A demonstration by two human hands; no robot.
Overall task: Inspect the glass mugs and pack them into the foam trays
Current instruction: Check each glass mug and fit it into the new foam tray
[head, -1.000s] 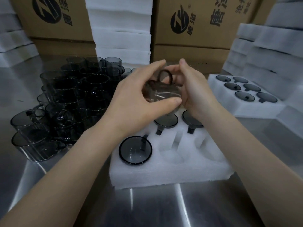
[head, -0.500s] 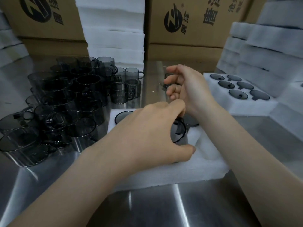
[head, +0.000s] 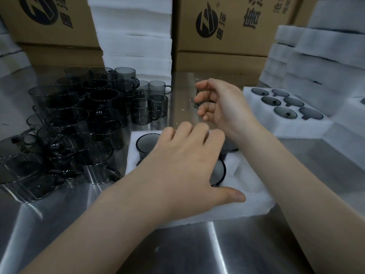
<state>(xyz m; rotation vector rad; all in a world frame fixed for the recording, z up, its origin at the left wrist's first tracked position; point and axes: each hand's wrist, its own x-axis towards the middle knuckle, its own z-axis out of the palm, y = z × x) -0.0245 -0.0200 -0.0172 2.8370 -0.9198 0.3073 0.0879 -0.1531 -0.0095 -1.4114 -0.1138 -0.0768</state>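
A white foam tray [head: 254, 196] lies on the steel table in front of me. My left hand [head: 187, 171] is spread palm down over it, thumb on the foam, covering a smoky grey glass mug [head: 219, 173] that sits in a slot. Whether the fingers curl round the mug is hidden. Two more seated mugs show at the tray's back left [head: 145, 143] and back right [head: 230, 148]. My right hand [head: 223, 103] hovers behind the tray, fingers loosely curled, holding nothing. A pile of loose grey mugs [head: 79, 119] stands to the left.
A filled foam tray [head: 292, 125] lies at the right, with stacks of foam trays [head: 324, 56] behind it. Another foam stack [head: 136, 42] and cardboard boxes [head: 227, 26] line the back. The steel table [head: 197, 250] reaches to the near edge.
Both hands held one mug up a second ago. My left hand has brought it down into a tray slot and now lies over it; my right hand let go and stays raised.
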